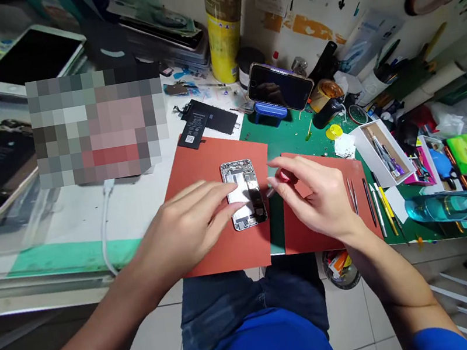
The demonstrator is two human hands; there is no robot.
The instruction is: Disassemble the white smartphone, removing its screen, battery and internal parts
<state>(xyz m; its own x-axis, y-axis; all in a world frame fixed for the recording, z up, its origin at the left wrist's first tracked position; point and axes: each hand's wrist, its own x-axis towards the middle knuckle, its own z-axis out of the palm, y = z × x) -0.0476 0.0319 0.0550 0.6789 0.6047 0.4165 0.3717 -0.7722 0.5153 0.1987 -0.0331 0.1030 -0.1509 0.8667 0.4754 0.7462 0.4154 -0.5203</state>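
Observation:
An opened phone body (244,188) with its insides showing lies on a red mat (221,242) at the table's front. My left hand (188,223) rests flat on the phone's left side, fingers stretched out over it. My right hand (315,200) is pinched round a small red-handled screwdriver (282,179), whose metal tip points left at the phone's right edge. A second red mat (313,233) lies under my right hand.
Tweezers (352,194) and pens lie right of my hand. A black battery (209,118), a phone on a blue stand (279,86), a yellow spray can (224,40), a white parts tray (383,154) and a blue bottle (464,206) crowd the table. Tablets (31,56) sit at left.

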